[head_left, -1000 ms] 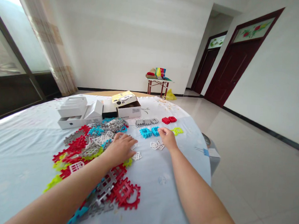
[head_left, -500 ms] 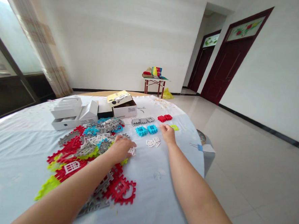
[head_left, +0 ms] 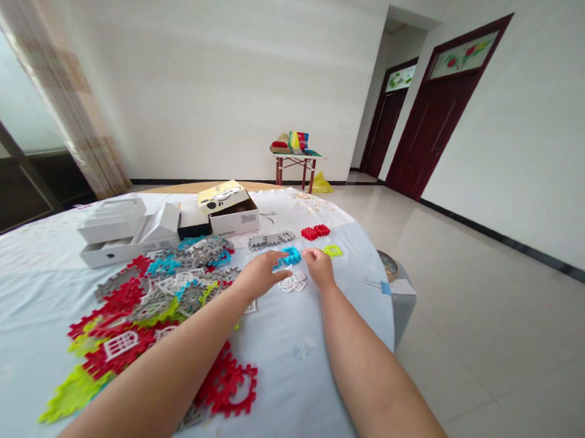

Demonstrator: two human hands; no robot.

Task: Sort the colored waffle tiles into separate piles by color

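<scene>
Two boxes sit open on the cloth-covered bench (head_left: 27, 255): a white one (head_left: 122, 251), then a yellow-lidded one (head_left: 233, 221), contents hidden. Further right, the half-open left grip (head_left: 259, 274) nears a blue plastic tile (head_left: 291, 256); the right grip (head_left: 320, 267), just beside it, is half closed, its hold impossible to tell.

Cyan lattice tile (head_left: 291, 256), red lattice tiles (head_left: 315, 231), lime-green tile (head_left: 333, 250), small white window-pattern tiles (head_left: 292, 284), pale blue tablecloth (head_left: 24, 308) with faint print
</scene>
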